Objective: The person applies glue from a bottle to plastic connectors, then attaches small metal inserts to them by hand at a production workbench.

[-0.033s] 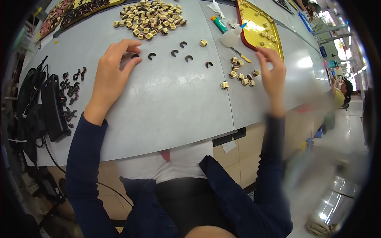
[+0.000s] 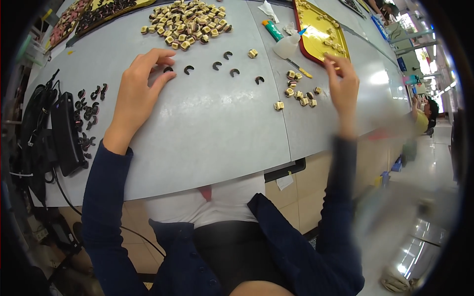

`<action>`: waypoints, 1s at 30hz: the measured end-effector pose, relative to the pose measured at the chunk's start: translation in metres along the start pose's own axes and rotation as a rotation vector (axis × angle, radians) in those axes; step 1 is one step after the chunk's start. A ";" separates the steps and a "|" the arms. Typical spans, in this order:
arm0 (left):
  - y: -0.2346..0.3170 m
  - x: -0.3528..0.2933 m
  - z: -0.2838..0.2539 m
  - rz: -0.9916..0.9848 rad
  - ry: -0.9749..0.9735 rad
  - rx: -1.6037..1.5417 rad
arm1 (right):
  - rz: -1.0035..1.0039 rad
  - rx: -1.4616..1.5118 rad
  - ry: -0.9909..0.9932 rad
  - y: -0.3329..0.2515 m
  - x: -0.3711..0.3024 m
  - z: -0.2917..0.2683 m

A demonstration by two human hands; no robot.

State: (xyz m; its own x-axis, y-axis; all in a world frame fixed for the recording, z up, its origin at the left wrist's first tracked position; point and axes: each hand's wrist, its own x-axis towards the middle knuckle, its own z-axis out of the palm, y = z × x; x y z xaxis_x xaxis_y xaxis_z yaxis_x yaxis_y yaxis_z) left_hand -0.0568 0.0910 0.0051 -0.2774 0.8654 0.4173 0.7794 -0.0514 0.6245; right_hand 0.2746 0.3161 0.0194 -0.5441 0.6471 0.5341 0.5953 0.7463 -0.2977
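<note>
My left hand (image 2: 140, 81) is bent over the table, its thumb and fingers curled round a small black C-shaped piece (image 2: 168, 69). Several more such black pieces (image 2: 217, 65) lie scattered to its right. Over the near corner of a yellow tray with a red rim (image 2: 302, 45) is my right hand (image 2: 344, 84), thumb and fingertips close together; anything between them is too small to make out. Small cream-and-brown blocks (image 2: 302, 101) are grouped left of that hand, with one single block (image 2: 253, 53) farther off. Pale little pieces (image 2: 335, 47) sit inside the tray.
A large heap of cream-and-brown blocks (image 2: 185, 22) lies at the far middle. Beside the tray are a white squeeze bottle (image 2: 287, 47), a green tube (image 2: 273, 30) and a yellow-handled tool (image 2: 305, 72). A black box (image 2: 68, 133) with cables and dark pieces (image 2: 89, 113) is at left.
My right hand has shifted slightly right and away from me along the tray's corner. The left hand stays nearly still at the black piece.
</note>
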 end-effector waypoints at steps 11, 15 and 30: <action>-0.014 -0.001 -0.009 -0.005 -0.104 -0.104 | 0.196 -0.046 -0.202 0.089 0.043 0.013; -0.014 -0.001 -0.016 0.029 -0.120 -0.111 | 0.227 -0.011 -0.095 0.077 0.041 0.012; -0.016 -0.002 -0.021 0.100 -0.189 -0.036 | 0.302 0.433 0.248 0.057 0.032 0.006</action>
State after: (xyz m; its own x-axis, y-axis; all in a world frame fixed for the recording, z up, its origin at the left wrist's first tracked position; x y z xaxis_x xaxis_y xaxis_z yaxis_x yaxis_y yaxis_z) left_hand -0.0810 0.0799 0.0084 -0.0867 0.9331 0.3490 0.7759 -0.1565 0.6112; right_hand 0.2874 0.3809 0.0146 -0.2024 0.8241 0.5290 0.3783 0.5640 -0.7340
